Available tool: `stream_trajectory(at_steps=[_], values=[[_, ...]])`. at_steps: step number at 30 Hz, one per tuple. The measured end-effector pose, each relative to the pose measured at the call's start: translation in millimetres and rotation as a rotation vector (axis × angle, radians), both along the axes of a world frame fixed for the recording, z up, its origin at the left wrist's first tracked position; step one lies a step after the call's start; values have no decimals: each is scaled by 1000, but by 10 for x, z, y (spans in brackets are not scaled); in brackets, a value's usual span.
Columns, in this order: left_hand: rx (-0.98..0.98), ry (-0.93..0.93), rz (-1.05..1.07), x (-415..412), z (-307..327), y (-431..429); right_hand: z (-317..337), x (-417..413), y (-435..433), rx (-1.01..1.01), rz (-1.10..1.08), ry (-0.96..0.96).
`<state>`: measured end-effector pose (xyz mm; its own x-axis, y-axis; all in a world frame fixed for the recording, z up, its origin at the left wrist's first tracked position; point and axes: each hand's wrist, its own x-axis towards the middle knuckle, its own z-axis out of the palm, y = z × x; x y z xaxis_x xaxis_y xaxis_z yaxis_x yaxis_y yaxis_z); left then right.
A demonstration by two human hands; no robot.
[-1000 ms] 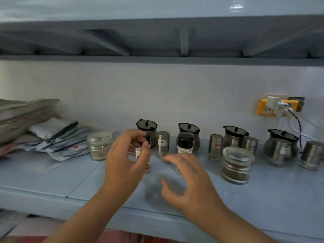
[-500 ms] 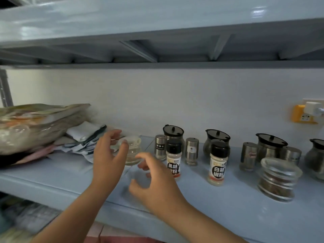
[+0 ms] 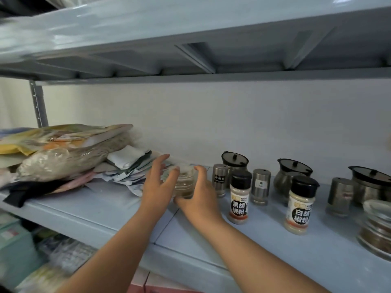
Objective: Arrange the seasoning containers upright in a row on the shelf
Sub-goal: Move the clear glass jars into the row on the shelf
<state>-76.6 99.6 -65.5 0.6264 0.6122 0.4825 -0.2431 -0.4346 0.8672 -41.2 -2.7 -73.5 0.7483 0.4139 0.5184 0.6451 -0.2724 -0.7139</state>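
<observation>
Front of glass jar: bare shelf open to edge. Left of jar: packet pile crowds close. Right of jar: steel shaker, pepper bottle near. Above jar: open headroom.

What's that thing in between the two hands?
A small glass jar, standing upright on the shelf between the left hand and the right hand, seen in the head view.

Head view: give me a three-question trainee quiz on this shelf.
1. True or false: the black pepper bottle and the white pepper bottle both stand upright.
2. The left hand and right hand flank which thing? A glass jar; B steel pot; C pepper bottle.
3. Fill in: the glass jar stands between the packet pile and a steel ___.
Key: 1 true; 2 A; 3 shaker.
</observation>
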Motion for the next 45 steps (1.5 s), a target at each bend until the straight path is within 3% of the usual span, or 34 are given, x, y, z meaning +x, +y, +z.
stream_trajectory(at_steps=[8, 21, 45], values=[[-105, 5, -97, -9, -44, 32, -80, 98, 57, -11, 64, -47], [-3, 118, -134, 29, -108, 92, -69, 154, 66, 7, 128, 45], [50, -63, -180, -183, -102, 62, -8, -57, -47, 61, 130, -13]])
